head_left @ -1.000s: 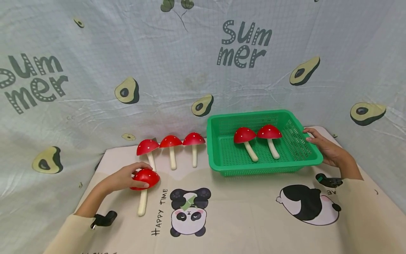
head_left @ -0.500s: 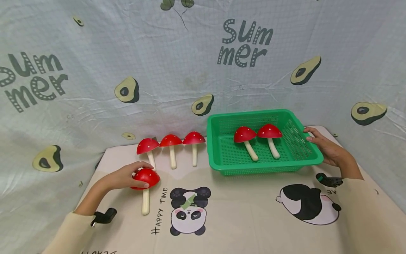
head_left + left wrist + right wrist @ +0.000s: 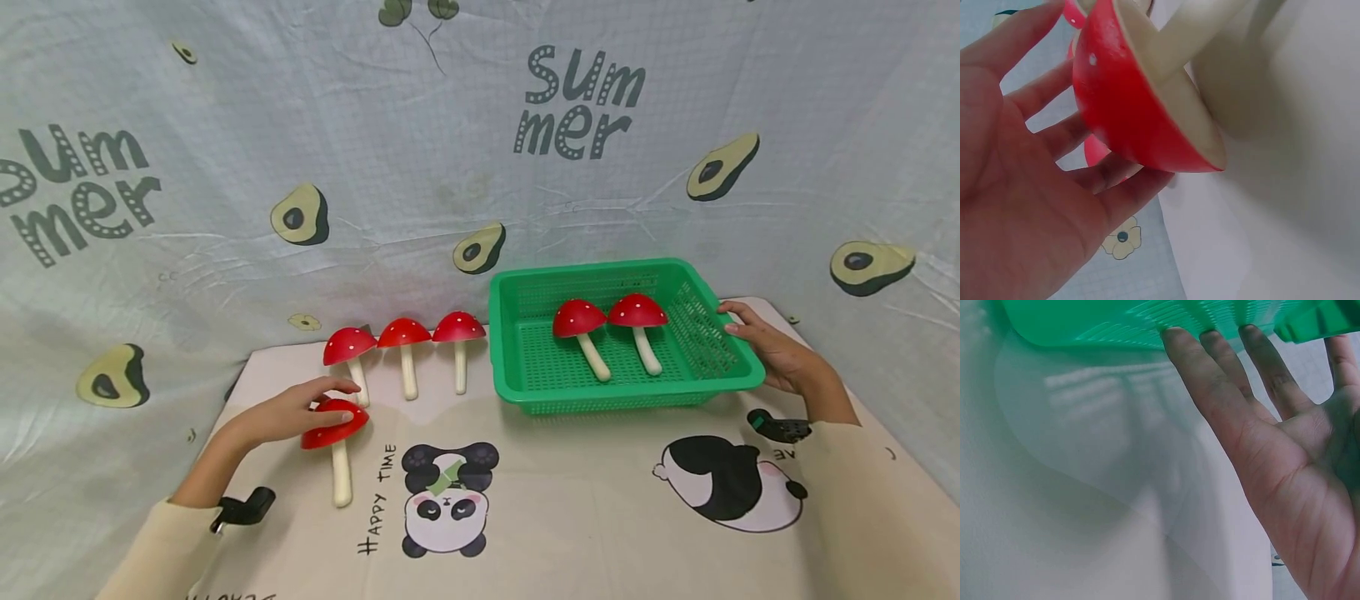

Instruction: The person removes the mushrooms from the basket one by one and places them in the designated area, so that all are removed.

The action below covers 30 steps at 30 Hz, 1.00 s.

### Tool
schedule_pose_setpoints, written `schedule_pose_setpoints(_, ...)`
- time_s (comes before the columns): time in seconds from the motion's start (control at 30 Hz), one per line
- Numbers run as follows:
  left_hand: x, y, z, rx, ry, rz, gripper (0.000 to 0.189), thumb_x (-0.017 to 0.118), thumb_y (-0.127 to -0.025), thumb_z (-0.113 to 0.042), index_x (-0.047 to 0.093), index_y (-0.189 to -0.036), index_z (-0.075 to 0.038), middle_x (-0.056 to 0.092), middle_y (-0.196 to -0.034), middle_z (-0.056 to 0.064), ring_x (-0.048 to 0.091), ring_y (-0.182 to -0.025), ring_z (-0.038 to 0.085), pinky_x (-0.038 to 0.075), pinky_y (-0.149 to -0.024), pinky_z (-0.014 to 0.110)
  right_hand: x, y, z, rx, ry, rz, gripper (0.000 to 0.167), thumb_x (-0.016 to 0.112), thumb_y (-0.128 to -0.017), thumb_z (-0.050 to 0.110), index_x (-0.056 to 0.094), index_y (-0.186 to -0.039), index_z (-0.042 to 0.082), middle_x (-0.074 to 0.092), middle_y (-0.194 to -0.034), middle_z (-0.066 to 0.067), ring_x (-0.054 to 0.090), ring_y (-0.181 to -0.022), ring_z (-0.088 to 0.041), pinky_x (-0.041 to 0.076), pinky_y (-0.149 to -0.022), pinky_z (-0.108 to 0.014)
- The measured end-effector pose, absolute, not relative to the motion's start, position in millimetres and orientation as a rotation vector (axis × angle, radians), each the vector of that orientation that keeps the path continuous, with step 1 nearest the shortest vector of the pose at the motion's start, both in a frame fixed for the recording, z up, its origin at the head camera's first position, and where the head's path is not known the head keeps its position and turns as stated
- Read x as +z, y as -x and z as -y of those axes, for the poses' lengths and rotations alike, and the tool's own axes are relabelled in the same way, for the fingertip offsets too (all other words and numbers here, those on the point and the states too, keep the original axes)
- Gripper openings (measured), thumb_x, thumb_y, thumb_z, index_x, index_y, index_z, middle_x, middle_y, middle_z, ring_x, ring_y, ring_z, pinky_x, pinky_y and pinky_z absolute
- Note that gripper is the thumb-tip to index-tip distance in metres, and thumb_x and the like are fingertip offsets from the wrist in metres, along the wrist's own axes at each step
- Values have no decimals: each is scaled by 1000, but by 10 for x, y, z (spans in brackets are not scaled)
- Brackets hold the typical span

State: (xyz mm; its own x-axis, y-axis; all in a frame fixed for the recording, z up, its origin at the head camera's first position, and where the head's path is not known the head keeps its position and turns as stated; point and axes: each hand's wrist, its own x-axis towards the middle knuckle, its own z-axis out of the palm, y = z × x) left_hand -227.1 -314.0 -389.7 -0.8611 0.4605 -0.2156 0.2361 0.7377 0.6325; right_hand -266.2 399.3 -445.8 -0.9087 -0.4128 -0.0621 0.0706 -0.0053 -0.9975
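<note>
My left hand [image 3: 296,410] lies over the cap of a red white-dotted mushroom [image 3: 335,427] on the mat, whose pale stem points toward me. In the left wrist view the tilted cap [image 3: 1141,119] rests against my nearly straight fingers [image 3: 1054,137]. Just behind it, three more mushrooms [image 3: 403,333] lie in a row. A green mesh basket [image 3: 637,396] holds two mushrooms [image 3: 577,317], [image 3: 637,311]. My right hand [image 3: 772,354] rests against the basket's right wall. In the right wrist view, its straight fingers [image 3: 1222,369] touch the green plastic [image 3: 1147,322].
A beige mat printed with pandas [image 3: 446,500] covers the table. An avocado-print cloth [image 3: 465,167] hangs close behind and wraps both sides. Small black devices sit at both wrists [image 3: 247,508], [image 3: 780,427].
The left hand has flattened and loosened over the mushroom. The cap has tilted and shifted slightly left. The right hand and basket have not moved.
</note>
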Motion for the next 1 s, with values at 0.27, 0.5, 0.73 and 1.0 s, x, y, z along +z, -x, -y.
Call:
schedule_pose_setpoints(0.27,-3838,2258,3191,804,-549,-2589,56,77,-90,-22,54,-137,-3,57,-133,20,54,-120,37,56,-92,47,-4432,2652,-3932,-1933,276,-2022,25,32,-112,24,30,-133,36,50,-120,0,69,-92,-18,62,-72,-40)
schedule_pose_setpoints(0.5,-3843,2243,3161,825,-581,-2590,41,77,-89,-18,62,-125,-4,64,-120,13,59,-109,30,58,-81,34,-4437,2634,-3955,-1891,275,-2070,25,32,-112,25,28,-134,38,50,-122,2,70,-94,-17,62,-74,-41)
schedule_pose_setpoints(0.73,-3864,2257,3091,810,-588,-2603,36,79,-87,-15,64,-119,-7,65,-112,9,59,-105,27,59,-77,33,-4477,2601,-3976,-1932,311,-1993,27,31,-113,23,28,-135,38,48,-124,1,70,-96,-18,62,-76,-42)
schedule_pose_setpoints(1.0,-3897,2252,3032,794,-578,-2646,36,82,-79,-9,65,-111,-10,64,-106,8,58,-99,25,59,-73,34,-4443,2616,-3963,-1957,297,-2000,26,33,-112,22,29,-135,35,50,-123,0,71,-95,-20,62,-75,-43)
